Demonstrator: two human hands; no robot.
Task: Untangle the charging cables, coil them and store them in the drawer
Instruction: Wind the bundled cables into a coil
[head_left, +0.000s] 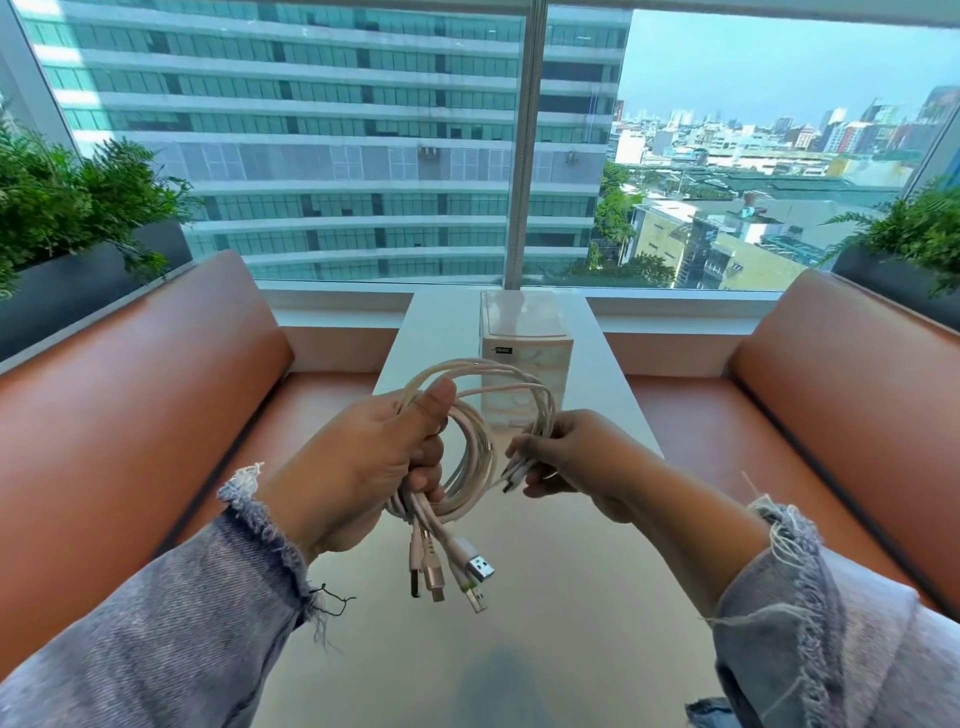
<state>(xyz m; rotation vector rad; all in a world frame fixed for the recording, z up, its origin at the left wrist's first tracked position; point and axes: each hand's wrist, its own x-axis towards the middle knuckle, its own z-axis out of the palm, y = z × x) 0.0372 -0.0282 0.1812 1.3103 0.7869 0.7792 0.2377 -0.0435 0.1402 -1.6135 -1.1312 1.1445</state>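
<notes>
While both hands hang over the table (545, 649) at frame centre, head view has the left hand (363, 457) wrapped round the coiled charging cables (470, 457), fingers curled thru the loops, thumb pressed on top. USB plugs (452, 577) dangle below that fist, lower centre. Right hand (566, 457), just right of centre, pinches the cables' small connector ends btwn thumb & fingertips. Loops arc from one hand to the other. Behind them, a small translucent drawer unit (519, 353) stands at the table's far end by the window (311, 130). Orange benches (130, 415) flank it left & right; planters (78, 208) sit at upper left & right edges.
</notes>
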